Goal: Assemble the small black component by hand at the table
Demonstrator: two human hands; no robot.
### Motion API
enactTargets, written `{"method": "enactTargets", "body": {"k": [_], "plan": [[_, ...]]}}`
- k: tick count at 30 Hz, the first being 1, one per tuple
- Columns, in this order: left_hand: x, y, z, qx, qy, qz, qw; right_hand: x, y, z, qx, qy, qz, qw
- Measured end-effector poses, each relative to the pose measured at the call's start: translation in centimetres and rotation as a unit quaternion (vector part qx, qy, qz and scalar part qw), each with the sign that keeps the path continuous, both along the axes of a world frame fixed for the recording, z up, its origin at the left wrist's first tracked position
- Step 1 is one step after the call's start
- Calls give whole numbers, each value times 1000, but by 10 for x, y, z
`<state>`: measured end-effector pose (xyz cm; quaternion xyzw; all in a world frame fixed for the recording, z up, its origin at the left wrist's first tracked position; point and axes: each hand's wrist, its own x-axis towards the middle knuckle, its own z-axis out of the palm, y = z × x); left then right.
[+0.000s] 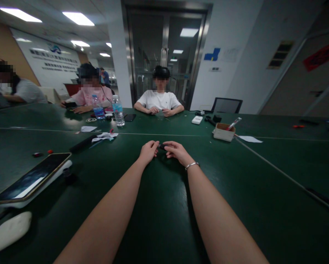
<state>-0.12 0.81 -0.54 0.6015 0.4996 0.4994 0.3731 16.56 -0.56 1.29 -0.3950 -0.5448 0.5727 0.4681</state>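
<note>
Both my arms stretch forward over the green table. Between my fingertips is a small black object, too small and dark to name. My left hand pinches its left end with thumb and fingers. On the other side, my right hand is curled with its fingertips closed on the object's right end. A silver bangle circles my right wrist. Part of the object is hidden by my fingers.
A phone lies on a white stand at the left, near a white mouse. Crumpled paper and water bottles stand beyond. At the right are a small box and a cable. A person sits opposite.
</note>
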Motion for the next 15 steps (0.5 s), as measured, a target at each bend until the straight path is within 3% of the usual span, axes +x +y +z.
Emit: {"method": "enactTargets", "body": {"k": [8,15], "plan": [[1,-4,6,-19,-84,-36,996,-2,4,-1,-22,-3,-45,999],[0,-3,7,-40,-79,-33,996,-1,3,-1,-23,-2,-42,999]]}}
